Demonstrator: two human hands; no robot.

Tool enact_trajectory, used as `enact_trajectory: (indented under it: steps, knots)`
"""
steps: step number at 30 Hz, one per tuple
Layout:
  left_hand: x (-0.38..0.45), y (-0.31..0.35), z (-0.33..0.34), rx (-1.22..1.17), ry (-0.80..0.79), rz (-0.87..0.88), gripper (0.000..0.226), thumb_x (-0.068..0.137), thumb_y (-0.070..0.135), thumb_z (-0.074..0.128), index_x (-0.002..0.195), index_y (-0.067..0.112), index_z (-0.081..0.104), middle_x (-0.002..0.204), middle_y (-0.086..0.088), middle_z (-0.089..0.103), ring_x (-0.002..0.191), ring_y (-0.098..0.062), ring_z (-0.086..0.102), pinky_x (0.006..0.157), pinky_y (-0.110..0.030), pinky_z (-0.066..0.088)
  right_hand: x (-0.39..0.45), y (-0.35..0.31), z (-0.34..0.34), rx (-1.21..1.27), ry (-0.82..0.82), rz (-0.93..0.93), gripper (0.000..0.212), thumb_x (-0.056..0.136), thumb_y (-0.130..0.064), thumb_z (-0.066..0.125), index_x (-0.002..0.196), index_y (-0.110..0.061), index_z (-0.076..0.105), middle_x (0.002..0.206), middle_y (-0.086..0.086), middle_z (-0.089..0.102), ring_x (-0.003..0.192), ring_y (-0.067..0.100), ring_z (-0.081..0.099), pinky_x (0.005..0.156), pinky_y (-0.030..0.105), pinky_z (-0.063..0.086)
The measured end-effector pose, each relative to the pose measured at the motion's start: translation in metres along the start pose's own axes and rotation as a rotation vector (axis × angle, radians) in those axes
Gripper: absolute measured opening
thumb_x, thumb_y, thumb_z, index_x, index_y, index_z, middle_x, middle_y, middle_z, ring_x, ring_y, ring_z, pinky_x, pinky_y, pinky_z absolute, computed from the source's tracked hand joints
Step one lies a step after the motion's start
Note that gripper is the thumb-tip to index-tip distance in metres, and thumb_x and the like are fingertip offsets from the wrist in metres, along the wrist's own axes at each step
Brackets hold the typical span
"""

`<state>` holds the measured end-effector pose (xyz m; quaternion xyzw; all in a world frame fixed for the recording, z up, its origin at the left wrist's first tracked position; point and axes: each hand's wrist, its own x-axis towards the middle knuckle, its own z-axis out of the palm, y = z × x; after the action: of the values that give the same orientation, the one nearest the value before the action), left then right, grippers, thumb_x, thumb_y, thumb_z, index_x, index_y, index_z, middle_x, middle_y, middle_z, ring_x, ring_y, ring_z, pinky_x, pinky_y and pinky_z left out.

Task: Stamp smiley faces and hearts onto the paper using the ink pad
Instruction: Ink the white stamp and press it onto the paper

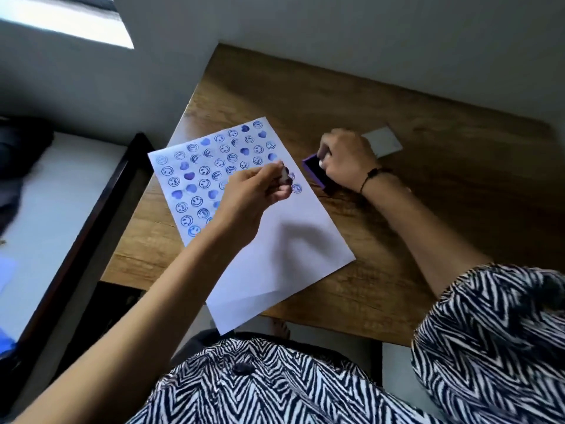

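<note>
A white sheet of paper (284, 255) lies slanted on the wooden table (397, 270). Its upper left part carries several blue smiley faces and purple hearts. My left hand (253, 194) hovers over the paper's middle, shut on a small stamp (285, 175) with a dark inked face, just beside the last prints. To the right of the paper sits the purple ink pad (315, 169). My right hand (345, 157) rests on the pad, fingers pressing a second small stamp (324, 156) into it; most of that stamp is hidden.
A white lid or card (383, 142) lies behind my right hand. The table's left edge borders a dark-framed bed with a white mattress (52, 209). A wall runs along the far side. My black-and-white patterned shirt fills the bottom.
</note>
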<state>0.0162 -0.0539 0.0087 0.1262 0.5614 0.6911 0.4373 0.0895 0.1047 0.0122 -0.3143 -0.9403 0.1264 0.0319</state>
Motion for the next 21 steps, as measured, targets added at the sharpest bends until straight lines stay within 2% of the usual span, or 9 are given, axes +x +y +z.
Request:
enact_trajectory:
  steps: [2, 4, 6, 8, 10, 12, 14, 16, 21]
  knots:
    - [-0.004, 0.006, -0.020, 0.057, 0.062, 0.107, 0.024, 0.087, 0.016, 0.050, 0.065, 0.012, 0.059, 0.064, -0.001, 0.064, 0.060, -0.010, 0.058, 0.065, -0.018, 0.050, -0.001, -0.006, -0.008, 0.118, 0.064, 0.039, 0.011, 0.077, -0.002, 0.061, 0.087, -0.006, 0.066, 0.102, 0.015, 0.067, 0.094, 0.028, 0.060, 0.075, 0.030, 0.045]
    - [-0.011, 0.011, -0.045, 0.095, 0.159, 0.200, 0.021, 0.087, 0.016, 0.049, 0.069, 0.015, 0.059, 0.074, -0.005, 0.064, 0.065, -0.011, 0.061, 0.067, -0.019, 0.050, -0.013, -0.029, -0.005, 0.435, 0.135, 0.103, 0.010, 0.074, -0.006, 0.066, 0.083, -0.009, 0.068, 0.087, 0.009, 0.070, 0.080, 0.018, 0.061, 0.067, 0.025, 0.047]
    - [-0.018, 0.011, -0.067, 0.112, 0.237, 0.240, 0.020, 0.088, 0.015, 0.046, 0.070, 0.015, 0.057, 0.078, -0.007, 0.064, 0.069, -0.011, 0.062, 0.068, -0.019, 0.050, -0.033, -0.063, 0.006, 0.783, 0.069, 0.140, 0.011, 0.070, -0.005, 0.070, 0.079, -0.011, 0.068, 0.068, 0.004, 0.065, 0.063, 0.010, 0.057, 0.059, 0.023, 0.045]
    - [-0.022, 0.007, -0.079, 0.107, 0.282, 0.248, 0.021, 0.089, 0.014, 0.045, 0.071, 0.014, 0.056, 0.077, -0.005, 0.064, 0.070, -0.011, 0.061, 0.067, -0.018, 0.049, -0.046, -0.090, 0.019, 0.919, -0.042, 0.119, 0.011, 0.070, -0.004, 0.071, 0.076, -0.013, 0.068, 0.061, 0.002, 0.061, 0.056, 0.007, 0.052, 0.059, 0.027, 0.044]
    - [-0.026, 0.003, -0.087, 0.081, 0.307, 0.254, 0.020, 0.089, 0.015, 0.045, 0.072, 0.015, 0.055, 0.075, 0.000, 0.063, 0.073, -0.012, 0.061, 0.068, -0.019, 0.048, -0.055, -0.110, 0.031, 0.878, -0.091, 0.079, 0.012, 0.072, -0.005, 0.069, 0.073, -0.017, 0.066, 0.061, 0.001, 0.063, 0.055, 0.007, 0.053, 0.062, 0.029, 0.045]
    - [-0.027, -0.003, -0.092, 0.071, 0.323, 0.251, 0.020, 0.090, 0.017, 0.045, 0.072, 0.016, 0.055, 0.075, 0.001, 0.063, 0.076, -0.012, 0.060, 0.069, -0.019, 0.047, -0.059, -0.116, 0.040, 0.707, -0.047, 0.000, 0.005, 0.074, -0.009, 0.068, 0.077, -0.012, 0.067, 0.074, 0.008, 0.068, 0.068, 0.016, 0.060, 0.069, 0.030, 0.046]
    - [-0.027, -0.007, -0.096, 0.067, 0.332, 0.237, 0.021, 0.090, 0.018, 0.045, 0.071, 0.016, 0.054, 0.077, -0.001, 0.061, 0.078, -0.015, 0.059, 0.070, -0.019, 0.048, -0.060, -0.118, 0.043, 0.500, 0.004, -0.106, 0.009, 0.076, -0.010, 0.065, 0.084, -0.006, 0.068, 0.085, 0.014, 0.068, 0.082, 0.025, 0.060, 0.074, 0.029, 0.042]
    - [-0.025, -0.009, -0.098, 0.067, 0.325, 0.224, 0.021, 0.090, 0.016, 0.044, 0.070, 0.015, 0.052, 0.076, -0.003, 0.059, 0.079, -0.016, 0.058, 0.071, -0.018, 0.049, -0.059, -0.123, 0.045, 0.347, 0.001, -0.181, 0.012, 0.079, -0.010, 0.062, 0.088, -0.004, 0.065, 0.091, 0.017, 0.064, 0.088, 0.030, 0.058, 0.075, 0.030, 0.038]
    - [-0.023, -0.009, -0.100, 0.082, 0.314, 0.201, 0.022, 0.090, 0.016, 0.045, 0.070, 0.015, 0.053, 0.077, -0.004, 0.059, 0.081, -0.017, 0.059, 0.074, -0.021, 0.049, -0.058, -0.132, 0.049, 0.120, -0.008, -0.236, 0.014, 0.083, -0.014, 0.057, 0.095, -0.007, 0.060, 0.103, 0.016, 0.059, 0.095, 0.034, 0.057, 0.076, 0.038, 0.042]
